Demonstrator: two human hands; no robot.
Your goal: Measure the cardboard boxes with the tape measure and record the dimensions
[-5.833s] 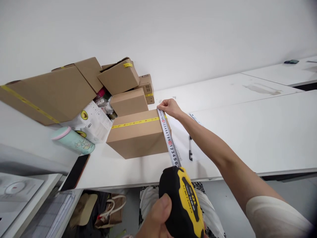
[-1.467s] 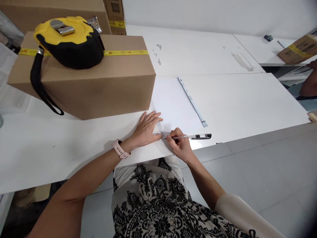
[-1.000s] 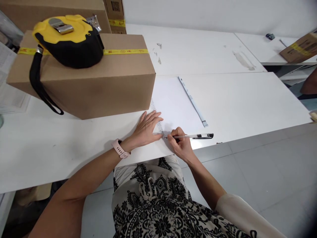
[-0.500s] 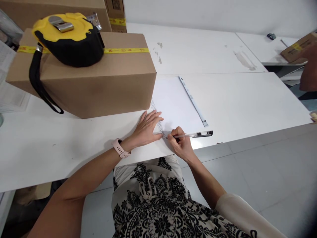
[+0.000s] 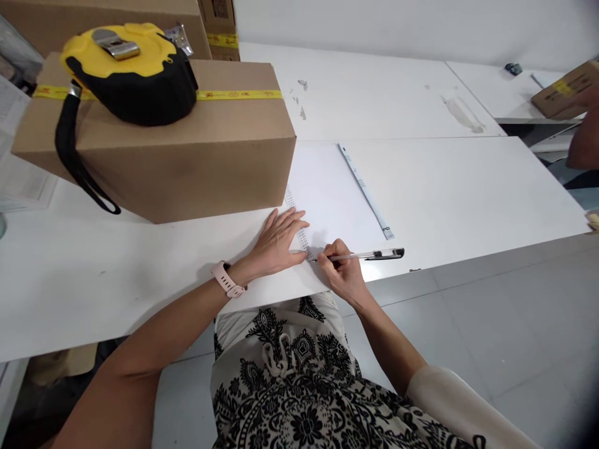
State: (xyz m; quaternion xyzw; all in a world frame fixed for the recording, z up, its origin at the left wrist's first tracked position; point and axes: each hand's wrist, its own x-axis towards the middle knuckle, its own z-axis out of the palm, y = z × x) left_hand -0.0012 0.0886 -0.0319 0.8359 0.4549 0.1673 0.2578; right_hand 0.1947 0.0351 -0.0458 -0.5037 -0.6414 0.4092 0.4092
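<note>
The right hand (image 5: 344, 277) is pinching a pen (image 5: 369, 255) between thumb and curled fingers, its wrist bending back toward the body and its forearm running down to the lower right. The pen is lying almost level, its tip pressing on the near edge of a white sheet of paper (image 5: 332, 193) just left of the grip, its capped end sticking out to the right. The left hand (image 5: 276, 242) is lying flat and released, palm down, fingers spread and pointing at the pen tip, holding the sheet's edge down right beside the grip. A pale wristwatch (image 5: 226, 281) is sitting on that wrist, the forearm stretching back to the lower left.

Beyond the grip and to its left, a cardboard box (image 5: 187, 162) is standing on the white table (image 5: 468, 187), carrying a yellow and black tape measure (image 5: 131, 72). A narrow printed strip (image 5: 366, 191) is lying on the sheet, just beyond the pen.
</note>
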